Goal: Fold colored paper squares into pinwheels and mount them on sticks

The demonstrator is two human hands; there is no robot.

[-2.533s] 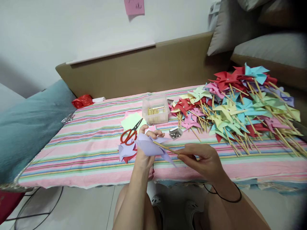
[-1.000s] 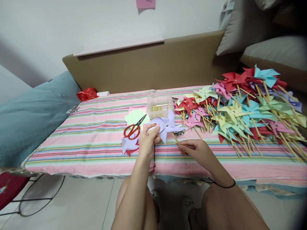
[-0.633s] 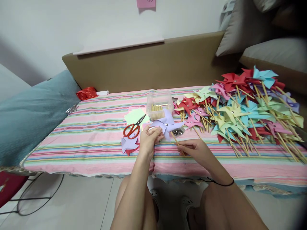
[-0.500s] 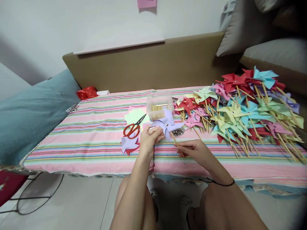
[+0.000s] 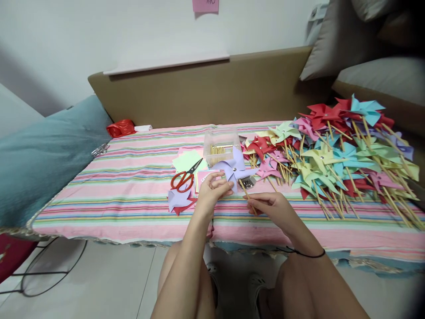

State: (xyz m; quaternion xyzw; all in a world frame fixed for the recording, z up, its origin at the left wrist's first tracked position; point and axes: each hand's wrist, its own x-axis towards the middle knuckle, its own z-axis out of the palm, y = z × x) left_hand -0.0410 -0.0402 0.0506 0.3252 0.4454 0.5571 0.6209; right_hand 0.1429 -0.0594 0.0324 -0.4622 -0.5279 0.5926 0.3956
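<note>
A lavender paper pinwheel (image 5: pixel 234 170) on a thin wooden stick (image 5: pixel 244 189) is held up over the striped cloth. My right hand (image 5: pixel 267 204) pinches the lower part of that stick. Beside the pinwheel's left and lower blades is my left hand (image 5: pixel 212 189), its fingers loosely curved and parted. Its fingertips are close to a lower blade; whether they touch it I cannot tell. Behind the pinwheel stands a clear plastic box (image 5: pixel 222 141) of short sticks. A small container of metal fasteners (image 5: pixel 247 182) is partly covered by the stick and blade.
Red-handled scissors (image 5: pixel 186 175) lie on pale green paper sheets (image 5: pixel 186 160), with lavender (image 5: pixel 178 199) and red cut pieces in front. Many finished pinwheels (image 5: pixel 332 164) are heaped at the right. A red plastic bag (image 5: pixel 121 128) sits at the back left.
My left hand's fingers have spread and come away from the pinwheel's blades. The pinwheel and my right hand have shifted slightly to the right.
</note>
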